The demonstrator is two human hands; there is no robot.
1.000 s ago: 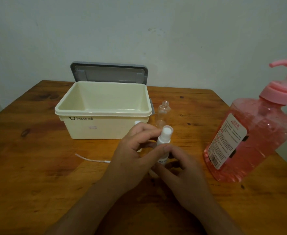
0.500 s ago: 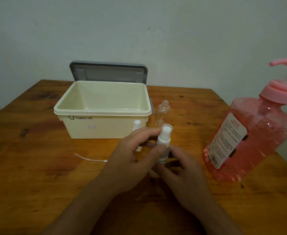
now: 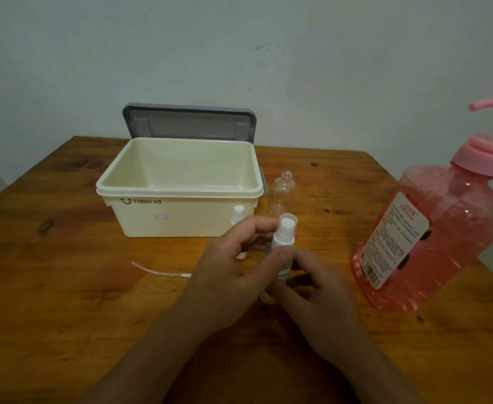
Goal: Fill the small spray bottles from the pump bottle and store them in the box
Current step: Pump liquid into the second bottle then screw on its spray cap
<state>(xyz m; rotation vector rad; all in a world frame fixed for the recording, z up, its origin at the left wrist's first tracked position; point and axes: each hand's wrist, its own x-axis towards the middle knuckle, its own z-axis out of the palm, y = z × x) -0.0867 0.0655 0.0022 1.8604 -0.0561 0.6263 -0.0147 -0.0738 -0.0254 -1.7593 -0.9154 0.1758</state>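
Up front in the head view, the left hand (image 3: pixel 230 263) and right hand (image 3: pixel 315 295) both pinch a capped spray bottle (image 3: pixel 281 243) upright, just before the open box (image 3: pixel 178 192). The left hand half hides a second sprayer (image 3: pixel 238 212); an uncapped clear bottle (image 3: pixel 283 193) and the pump bottle (image 3: pixel 443 228) stand to the right.

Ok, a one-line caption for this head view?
Small spray bottle gripped by left hand and right hand before the open box, pink pump bottle alongside.

The right hand (image 3: pixel 321 293) hides the spray bottle (image 3: pixel 283 239) base; the frame edge crops the pump bottle (image 3: pixel 443 228).
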